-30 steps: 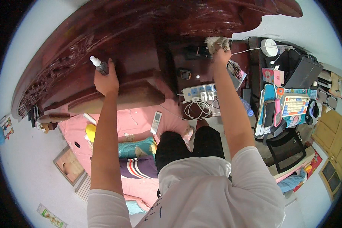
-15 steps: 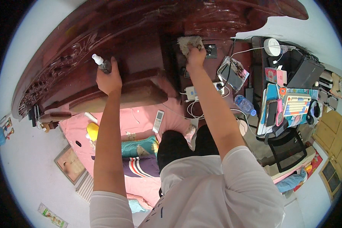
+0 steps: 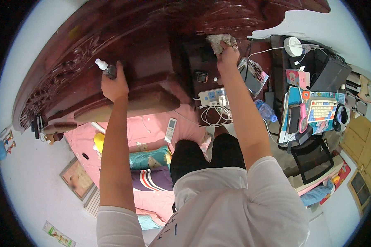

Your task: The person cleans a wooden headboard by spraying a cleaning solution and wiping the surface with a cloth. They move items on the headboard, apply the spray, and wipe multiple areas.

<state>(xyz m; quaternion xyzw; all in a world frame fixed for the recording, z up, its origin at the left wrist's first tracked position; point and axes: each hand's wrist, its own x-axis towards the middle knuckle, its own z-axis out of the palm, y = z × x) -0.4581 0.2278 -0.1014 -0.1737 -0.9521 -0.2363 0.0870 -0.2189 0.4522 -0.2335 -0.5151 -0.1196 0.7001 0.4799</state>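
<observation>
My left hand (image 3: pixel 114 86) is wrapped round a small dark spray bottle (image 3: pixel 107 68) with a white cap, held in front of the dark red carved wooden headboard (image 3: pixel 140 53). My right hand (image 3: pixel 228 58) grips a greyish-beige cloth (image 3: pixel 217 42) over the far part of the dark red bedside surface (image 3: pixel 198 61), close to the headboard's base. Nearer me on that surface lie a smartwatch (image 3: pixel 201 76), a small white round piece (image 3: pixel 215 79) and a white power strip (image 3: pixel 212 96) with coiled white cables. Right of my hand is a packet (image 3: pixel 255 76) in clear plastic.
A clear water bottle (image 3: pixel 265 111) lies right of my right forearm. Farther right are a keyboard (image 3: pixel 322 111), a phone (image 3: pixel 294 119), a pink box (image 3: pixel 297 78) and a black laptop (image 3: pixel 332 75). On the pink bed (image 3: pixel 152 127) lie a white remote (image 3: pixel 171 130) and pillows.
My right hand has moved right with the cloth, uncovering the smartwatch and the small white piece. The black flat item beside it is now hidden. My left hand has barely shifted.
</observation>
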